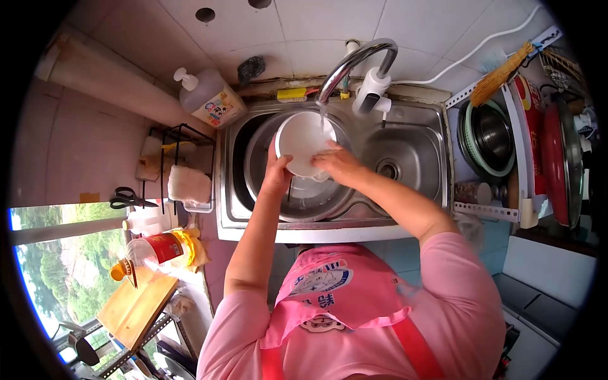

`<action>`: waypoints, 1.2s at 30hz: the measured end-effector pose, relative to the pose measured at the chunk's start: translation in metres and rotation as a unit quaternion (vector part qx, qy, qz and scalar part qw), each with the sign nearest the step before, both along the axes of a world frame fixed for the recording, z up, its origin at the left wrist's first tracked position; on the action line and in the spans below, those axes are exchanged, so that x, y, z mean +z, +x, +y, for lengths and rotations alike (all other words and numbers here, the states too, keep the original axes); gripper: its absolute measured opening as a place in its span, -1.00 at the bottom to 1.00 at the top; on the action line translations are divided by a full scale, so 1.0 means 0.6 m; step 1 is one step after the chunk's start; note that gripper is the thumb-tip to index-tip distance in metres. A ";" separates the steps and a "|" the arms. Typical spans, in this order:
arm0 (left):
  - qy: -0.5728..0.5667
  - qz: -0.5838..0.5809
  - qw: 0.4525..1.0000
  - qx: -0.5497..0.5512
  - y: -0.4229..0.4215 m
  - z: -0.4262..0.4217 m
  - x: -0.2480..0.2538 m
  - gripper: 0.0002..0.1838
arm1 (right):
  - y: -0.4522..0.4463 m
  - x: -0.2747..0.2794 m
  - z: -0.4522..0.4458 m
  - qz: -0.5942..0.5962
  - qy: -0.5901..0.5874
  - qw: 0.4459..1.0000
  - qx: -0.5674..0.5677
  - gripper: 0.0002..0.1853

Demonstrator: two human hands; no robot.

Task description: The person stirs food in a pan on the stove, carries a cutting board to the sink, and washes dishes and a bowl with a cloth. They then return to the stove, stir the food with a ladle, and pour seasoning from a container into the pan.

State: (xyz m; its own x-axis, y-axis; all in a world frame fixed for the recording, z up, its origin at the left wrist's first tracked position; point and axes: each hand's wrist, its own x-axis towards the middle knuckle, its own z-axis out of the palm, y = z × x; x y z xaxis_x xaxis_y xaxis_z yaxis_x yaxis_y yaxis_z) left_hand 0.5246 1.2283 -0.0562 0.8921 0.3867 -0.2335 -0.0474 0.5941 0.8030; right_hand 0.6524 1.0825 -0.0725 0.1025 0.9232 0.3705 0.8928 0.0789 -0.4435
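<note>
A white bowl (299,140) is tilted under the stream from the chrome faucet (354,57), over a large metal basin (266,139) in the left sink compartment. My left hand (277,170) grips the bowl's left rim, fingers wrapped behind it. At the bowl's lower right, my right hand (337,163) presses its fingers on the inside; whether they hold anything is hidden. Water runs into the bowl near its upper right rim.
The right sink compartment (411,158) has a drain. Left of the sink are a soap pump bottle (212,101), a black wire rack (190,136) with a white cloth (189,185), scissors (130,198) and an oil bottle (158,248). Stacked bowls (491,136) stand on the right shelf.
</note>
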 end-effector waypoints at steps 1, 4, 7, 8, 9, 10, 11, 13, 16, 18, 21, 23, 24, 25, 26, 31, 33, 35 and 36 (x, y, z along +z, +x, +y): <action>-0.032 -0.041 0.998 0.045 0.011 -0.008 -0.037 -0.32 | -0.002 0.011 0.002 0.010 0.015 1.000 -0.006 -0.86; -0.192 0.012 0.953 0.233 0.034 -0.085 -0.108 -0.39 | -0.067 0.001 0.030 0.099 -0.040 0.990 -0.093 -0.90; -0.138 0.034 0.985 0.094 -0.006 -0.030 -0.125 -0.45 | -0.030 -0.014 -0.003 0.034 -0.012 0.998 -0.044 -0.91; -0.152 0.055 0.986 0.036 -0.020 -0.007 -0.087 -0.45 | 0.011 -0.027 -0.020 -0.029 0.010 0.999 -0.011 -0.91; -0.117 0.056 0.992 0.004 -0.026 0.004 -0.082 -0.37 | 0.033 -0.019 -0.025 -0.029 -0.084 0.996 0.022 -0.91; -0.117 0.055 0.992 0.004 -0.024 -0.001 -0.054 -0.37 | 0.035 0.004 -0.022 -0.030 -0.084 0.996 0.023 -0.91; -0.075 0.129 0.988 0.025 -0.023 -0.007 -0.023 -0.33 | 0.035 0.029 -0.021 -0.061 -0.104 0.992 0.032 -0.91; 0.079 0.158 0.983 0.051 -0.022 -0.005 -0.030 -0.27 | 0.047 0.063 -0.018 -0.096 -0.123 0.987 0.037 -0.92; 0.792 0.163 0.577 -0.115 -0.036 -0.023 0.049 -0.38 | 0.067 0.095 -0.008 -0.070 -0.136 0.986 0.059 -0.94; 0.754 0.101 0.638 -0.119 -0.024 -0.020 0.032 -0.54 | 0.082 0.124 0.009 -0.069 -0.188 0.976 0.086 -0.94; 0.527 0.135 0.834 -0.090 -0.008 -0.016 0.011 -0.76 | 0.094 0.126 0.033 0.064 -0.161 0.983 0.054 -0.89; 0.379 0.092 0.920 -0.048 0.006 -0.033 -0.025 -0.78 | 0.068 0.090 0.049 0.264 -0.026 0.964 0.002 -0.69; 0.218 0.047 0.975 -0.003 0.014 -0.041 -0.047 -0.81 | 0.035 0.054 0.058 0.089 0.065 0.991 -0.070 -0.70; 0.122 0.051 0.991 0.010 0.017 -0.051 -0.061 -0.86 | 0.006 0.061 0.057 0.042 0.070 0.993 -0.090 -0.74; 0.079 0.056 0.995 0.031 0.020 -0.069 -0.027 -0.84 | -0.008 0.068 0.057 -0.005 0.076 0.991 -0.111 -0.78; 0.145 0.160 0.976 0.008 0.013 -0.062 0.004 -0.86 | 0.068 0.097 0.098 0.341 -0.117 0.900 -0.243 -0.74; 0.137 0.147 0.979 -0.013 0.013 -0.036 0.002 -0.85 | 0.064 0.042 0.107 0.050 0.141 0.986 -0.079 -0.62; 0.156 0.164 0.970 -0.084 0.015 -0.001 0.017 -0.82 | 0.073 0.062 0.096 0.076 0.044 0.992 -0.096 -0.55; 0.190 0.183 0.955 -0.140 0.018 0.026 0.012 -0.81 | 0.096 0.065 0.081 0.170 -0.114 0.968 -0.143 -0.53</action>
State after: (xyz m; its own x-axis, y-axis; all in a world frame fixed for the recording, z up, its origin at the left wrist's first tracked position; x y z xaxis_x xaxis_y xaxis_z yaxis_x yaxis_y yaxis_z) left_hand 0.5351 1.2442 -0.0490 0.8586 0.2644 -0.4393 0.3947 0.2060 0.8954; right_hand 0.7097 1.1311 -0.0336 0.4466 0.8927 0.0608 0.6625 -0.2842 -0.6930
